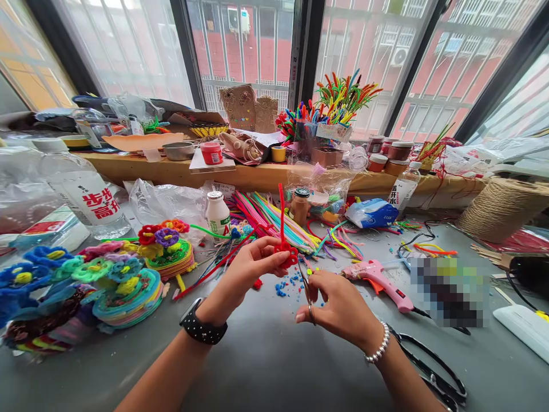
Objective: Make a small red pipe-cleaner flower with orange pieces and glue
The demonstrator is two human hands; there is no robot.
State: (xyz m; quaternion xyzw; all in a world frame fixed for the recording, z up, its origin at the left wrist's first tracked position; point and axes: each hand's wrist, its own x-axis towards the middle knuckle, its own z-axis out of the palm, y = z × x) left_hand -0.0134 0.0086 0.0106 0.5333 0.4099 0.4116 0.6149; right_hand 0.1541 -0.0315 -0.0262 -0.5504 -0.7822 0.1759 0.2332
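Note:
Between the thumb and fingers of my left hand (pixel 261 260) is a red pipe-cleaner flower (pixel 288 256), with one straight red end sticking up above it. My right hand (pixel 337 306) has its fingers in the handles of small scissors (pixel 307 289). The blades point up and reach the right edge of the flower; whether they touch it I cannot tell. Blue fluffy clippings (pixel 283 286) lie on the table behind the hands. A bundle of colored pipe cleaners (pixel 266 214) spreads out farther back.
Finished pipe-cleaner flower pieces (pixel 128 280) stand at the left. A pink glue gun (pixel 381 280) lies right of my right hand, with large black-handled scissors (pixel 433 366) nearer me. A twine spool (pixel 506 200), a small white bottle (pixel 218 214) and a large water bottle (pixel 81 191) stand around.

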